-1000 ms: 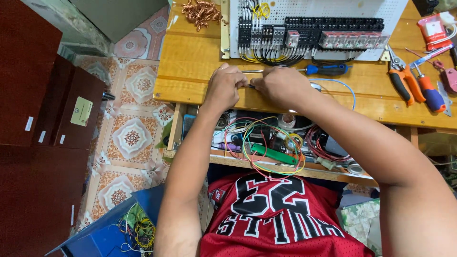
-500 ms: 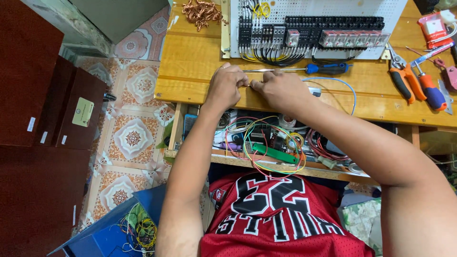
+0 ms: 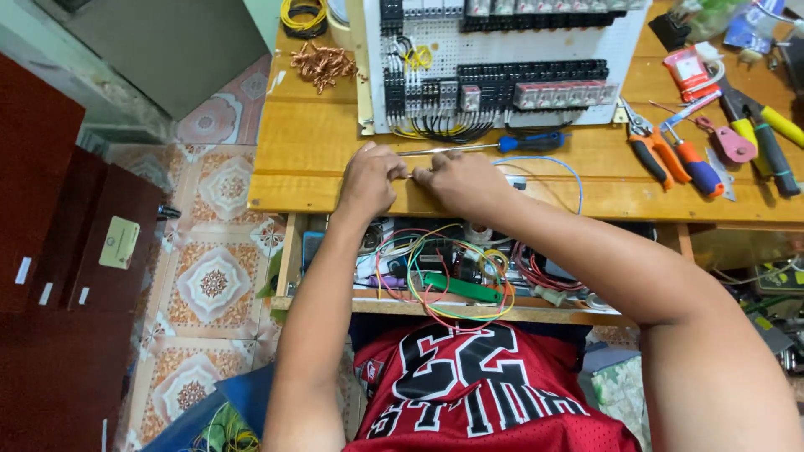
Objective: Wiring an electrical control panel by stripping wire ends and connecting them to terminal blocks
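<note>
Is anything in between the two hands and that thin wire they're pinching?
Nothing visible is. The left hand and the right hand already meet on the thin wire at the wooden table's front edge. The blue-handled screwdriver lies just behind them, apart from the fingers.
</note>
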